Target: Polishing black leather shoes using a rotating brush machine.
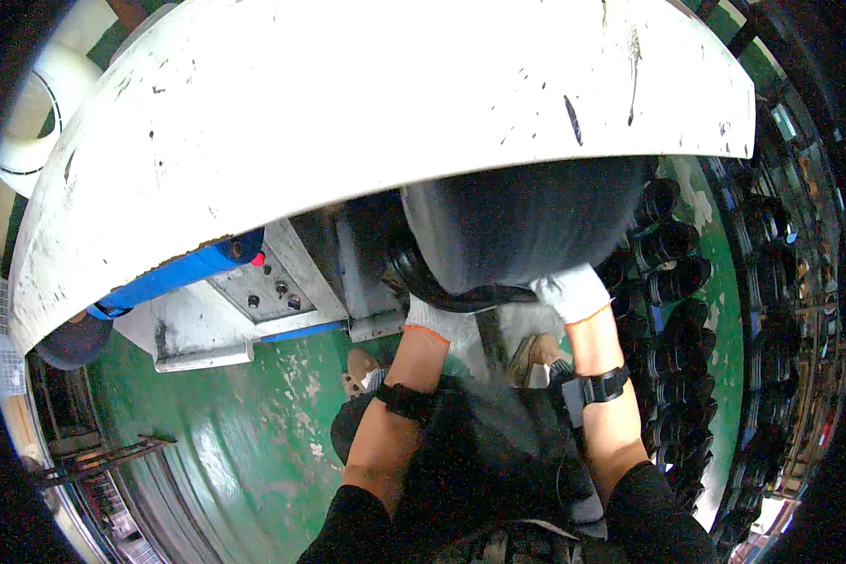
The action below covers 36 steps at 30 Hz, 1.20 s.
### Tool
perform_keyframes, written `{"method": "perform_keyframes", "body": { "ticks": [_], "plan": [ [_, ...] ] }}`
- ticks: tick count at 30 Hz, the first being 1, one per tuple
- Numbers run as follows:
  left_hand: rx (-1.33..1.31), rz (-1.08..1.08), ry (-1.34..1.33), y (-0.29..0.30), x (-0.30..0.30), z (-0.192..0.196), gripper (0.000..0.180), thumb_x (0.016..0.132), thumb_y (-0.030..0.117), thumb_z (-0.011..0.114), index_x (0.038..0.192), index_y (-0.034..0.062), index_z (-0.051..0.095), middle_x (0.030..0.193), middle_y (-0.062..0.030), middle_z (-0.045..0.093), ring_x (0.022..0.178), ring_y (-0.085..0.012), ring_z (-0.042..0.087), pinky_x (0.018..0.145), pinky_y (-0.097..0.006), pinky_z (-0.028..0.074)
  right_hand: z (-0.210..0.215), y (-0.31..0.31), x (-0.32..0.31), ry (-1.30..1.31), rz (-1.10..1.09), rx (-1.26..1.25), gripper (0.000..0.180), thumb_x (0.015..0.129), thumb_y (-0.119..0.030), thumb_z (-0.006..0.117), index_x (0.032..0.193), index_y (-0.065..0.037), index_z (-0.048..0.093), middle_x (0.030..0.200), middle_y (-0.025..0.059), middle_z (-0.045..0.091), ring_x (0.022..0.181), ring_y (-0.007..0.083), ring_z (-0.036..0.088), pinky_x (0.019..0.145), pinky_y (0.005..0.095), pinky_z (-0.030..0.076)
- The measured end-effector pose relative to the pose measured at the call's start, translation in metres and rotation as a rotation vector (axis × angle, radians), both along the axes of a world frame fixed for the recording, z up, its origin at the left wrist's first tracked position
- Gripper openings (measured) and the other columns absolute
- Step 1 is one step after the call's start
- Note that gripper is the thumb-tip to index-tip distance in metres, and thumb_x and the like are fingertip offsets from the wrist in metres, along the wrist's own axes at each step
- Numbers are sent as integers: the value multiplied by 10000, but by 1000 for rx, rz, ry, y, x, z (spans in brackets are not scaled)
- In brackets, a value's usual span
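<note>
My left hand (438, 320), in a white glove with an orange cuff, grips the left side of a black, curved, rim-like piece (470, 303). My right hand (575, 293), gloved in white too, has hold of the piece's right end. The fingers of both hands are largely hidden. Right beyond the piece is a large dark wheel (526, 226), streaked as if spinning; the piece lies against its near side. A broad white hood (395, 94) with black smears covers the wheel's top. The exact kind of the held piece does not show.
Left of the wheel stands a grey machine base (202, 329) with knobs and a red button (258, 259). A blue cylinder (174, 280) runs under the hood. Stacked black rounded pieces (672, 282) line the right side. The floor (282, 414) is worn green.
</note>
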<state>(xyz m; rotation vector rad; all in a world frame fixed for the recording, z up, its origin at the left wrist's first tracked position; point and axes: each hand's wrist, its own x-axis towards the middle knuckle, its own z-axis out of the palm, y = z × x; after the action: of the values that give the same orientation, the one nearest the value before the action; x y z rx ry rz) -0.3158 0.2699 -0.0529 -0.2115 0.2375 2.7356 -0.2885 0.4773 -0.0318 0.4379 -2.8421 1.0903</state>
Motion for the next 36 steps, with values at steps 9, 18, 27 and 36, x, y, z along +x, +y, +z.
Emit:
{"method": "perform_keyframes", "body": {
  "ticks": [9,18,27,36],
  "plan": [
    [-122,391,-23,-24,-37,-10,556,977,523,411,1314,101,543,1296,-63,567,1167,-277,520,1052,-423,410,-30,-77,-31,669,-217,501,559,887,-410,538,1323,-61,503,1364,211,479,1274,405,416,1081,474,318],
    [-47,116,-100,-20,22,23,680,904,636,465,1325,104,510,1287,-112,572,1137,-282,564,1002,-419,447,86,-116,39,-732,-162,-328,485,908,-368,482,1232,-16,562,1207,197,586,1118,330,539,982,410,422],
    [41,-175,-42,26,98,33,742,911,673,386,1347,82,490,1287,-117,580,1145,-292,561,1031,-419,428,113,-92,143,-562,-14,-2076,710,985,-530,357,1357,70,427,1413,188,463,1300,288,431,1147,379,250],
    [-39,-484,214,93,175,136,701,939,625,383,1395,95,429,1362,-77,516,1192,-249,527,1041,-405,422,220,-2,284,-460,-588,-262,351,969,-341,555,869,-18,648,628,-36,449,602,61,385,502,311,329]
  ]
}}
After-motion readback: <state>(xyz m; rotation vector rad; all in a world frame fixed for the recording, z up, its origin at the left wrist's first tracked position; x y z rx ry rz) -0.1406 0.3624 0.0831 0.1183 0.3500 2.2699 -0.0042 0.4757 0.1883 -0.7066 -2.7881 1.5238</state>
